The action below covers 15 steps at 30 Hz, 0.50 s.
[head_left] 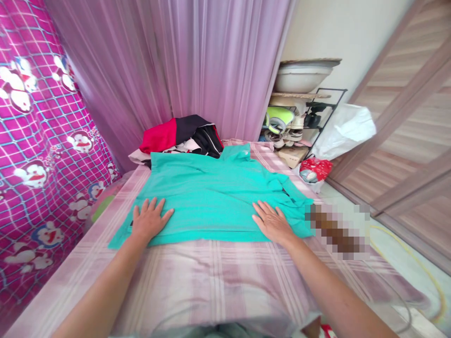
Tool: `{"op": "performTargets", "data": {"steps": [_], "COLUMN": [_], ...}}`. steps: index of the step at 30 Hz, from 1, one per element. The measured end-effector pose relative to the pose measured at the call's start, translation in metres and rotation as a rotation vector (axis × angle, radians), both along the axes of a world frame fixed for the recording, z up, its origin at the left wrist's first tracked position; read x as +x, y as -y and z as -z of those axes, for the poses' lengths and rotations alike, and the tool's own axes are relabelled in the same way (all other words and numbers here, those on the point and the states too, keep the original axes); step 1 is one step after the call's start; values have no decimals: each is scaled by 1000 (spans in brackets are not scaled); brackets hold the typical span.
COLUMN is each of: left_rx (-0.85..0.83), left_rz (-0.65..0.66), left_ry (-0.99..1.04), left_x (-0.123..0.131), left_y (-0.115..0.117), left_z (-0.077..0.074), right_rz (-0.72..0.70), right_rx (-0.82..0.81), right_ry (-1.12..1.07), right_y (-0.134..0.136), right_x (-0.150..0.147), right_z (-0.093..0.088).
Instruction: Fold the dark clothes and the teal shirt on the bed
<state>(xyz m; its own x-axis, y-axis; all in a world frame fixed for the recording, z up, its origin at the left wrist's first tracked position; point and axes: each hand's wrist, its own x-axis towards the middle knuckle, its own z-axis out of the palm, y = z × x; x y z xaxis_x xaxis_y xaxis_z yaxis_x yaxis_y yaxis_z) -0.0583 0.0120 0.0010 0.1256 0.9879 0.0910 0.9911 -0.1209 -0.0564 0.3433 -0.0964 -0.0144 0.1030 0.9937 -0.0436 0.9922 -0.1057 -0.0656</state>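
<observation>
Pressing a teal shirt (214, 197) flat on the bed (197, 277)
Left hand (150, 218) and right hand (271, 221) lie palm-down, fingers spread wide (holding nothing), near the shirt's lower corners.

Counts: 1 teal shirt (214, 197) spread flat at frame centre. 2 hands on it, left hand (150, 218) and right hand (271, 221), both palm-down with fingers spread. 1 heap of dark and red clothes (183, 136) above centre. 1 pale basin (303, 75) upper right, on 1 black rack (326, 101). 1 white bag (347, 129) and 1 red bag (315, 168) at right.
</observation>
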Motion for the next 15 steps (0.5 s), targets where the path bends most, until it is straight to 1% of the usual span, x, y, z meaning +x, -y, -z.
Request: {"op": "performTargets", "data": {"steps": [3,5,6,8,10,12,13,15], "left_rx": [-52,-47,-18,61,98,56,22,-55], "left_rz": [-1,-15,-14,35,171,341,394,409], "left_ry": [-13,-22,-30,-36,-14,14,24,44], "left_x": [-4,2,10,34,69,104,118,138], "left_y": [-7,-11,-12,-11,-8,-6,-5,-7], "left_z": [-4,-11,-14,-22,-26,-25,-23,-15], "right_rz": [39,52,54,53,50,48,48,46], "right_rx": [4,13,19,35,51,64,70,80], "right_ry": [12,13,13,13,10,5,3,-3], "right_y": [7,8,9,8,9,9,9,10], "right_x": [13,13,12,10,9,10,10,11], "right_z": [1,1,0,0,1,2,2,4]}}
